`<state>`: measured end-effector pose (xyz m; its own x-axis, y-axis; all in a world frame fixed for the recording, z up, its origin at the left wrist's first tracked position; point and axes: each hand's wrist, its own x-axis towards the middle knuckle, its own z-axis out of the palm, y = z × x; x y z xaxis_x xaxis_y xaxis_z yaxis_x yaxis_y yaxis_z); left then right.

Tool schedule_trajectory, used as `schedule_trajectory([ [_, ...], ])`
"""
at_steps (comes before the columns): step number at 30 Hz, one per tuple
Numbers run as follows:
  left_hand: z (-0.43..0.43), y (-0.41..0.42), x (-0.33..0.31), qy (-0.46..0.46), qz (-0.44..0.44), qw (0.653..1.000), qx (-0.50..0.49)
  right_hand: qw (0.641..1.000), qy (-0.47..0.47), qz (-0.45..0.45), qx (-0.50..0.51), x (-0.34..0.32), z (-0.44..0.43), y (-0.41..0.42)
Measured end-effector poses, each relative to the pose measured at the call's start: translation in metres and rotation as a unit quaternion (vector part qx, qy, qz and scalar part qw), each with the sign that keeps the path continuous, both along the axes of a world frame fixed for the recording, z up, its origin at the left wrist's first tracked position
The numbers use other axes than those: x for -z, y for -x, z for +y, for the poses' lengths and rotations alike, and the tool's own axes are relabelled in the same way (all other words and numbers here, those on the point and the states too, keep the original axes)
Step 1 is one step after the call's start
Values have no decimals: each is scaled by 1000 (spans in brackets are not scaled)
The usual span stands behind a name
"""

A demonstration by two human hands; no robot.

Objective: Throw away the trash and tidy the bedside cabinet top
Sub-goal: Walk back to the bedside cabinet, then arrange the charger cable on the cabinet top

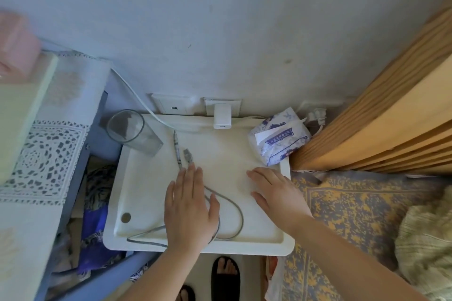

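The white bedside cabinet top (pixel 146 186) has a raised rim. My left hand (pixel 190 208) lies flat on it, fingers apart, covering part of a grey USB cable (pixel 238 212) whose plug (pixel 187 155) points toward the wall. A pen (pixel 177 149) lies just left of the plug, its lower end at my fingertips. My right hand (pixel 276 193) rests open on the right side, holding nothing. A tissue pack (pixel 278 138) with blue print sits at the back right corner. A clear glass (pixel 132 131) stands at the back left corner. A small coin (pixel 126 217) lies at the front left.
A white charger (pixel 222 116) is plugged into the wall socket behind the top. A white cord (pixel 141 102) runs along the wall. A wooden bed frame (pixel 381 115) and patterned bedding (pixel 354 205) are on the right. A lace-covered surface (pixel 46 154) is on the left.
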<state>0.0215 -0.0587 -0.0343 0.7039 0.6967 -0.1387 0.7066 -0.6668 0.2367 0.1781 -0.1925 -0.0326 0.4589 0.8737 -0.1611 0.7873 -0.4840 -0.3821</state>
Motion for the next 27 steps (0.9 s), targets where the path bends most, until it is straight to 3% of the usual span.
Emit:
schedule_trajectory([
  [9, 18, 34, 5, 77, 78, 992, -63, 997, -64, -16, 28, -17, 3, 12],
  [15, 21, 32, -17, 89, 49, 992, -68, 990, -118, 22, 73, -50, 24, 23],
  [22, 39, 37, -96, 48, -7, 998, -39, 984, -167, 29, 51, -125, 64, 40],
  [27, 60, 59, -176, -44, -82, 996, 9, 975, -221, 24, 24, -195, 98, 56],
])
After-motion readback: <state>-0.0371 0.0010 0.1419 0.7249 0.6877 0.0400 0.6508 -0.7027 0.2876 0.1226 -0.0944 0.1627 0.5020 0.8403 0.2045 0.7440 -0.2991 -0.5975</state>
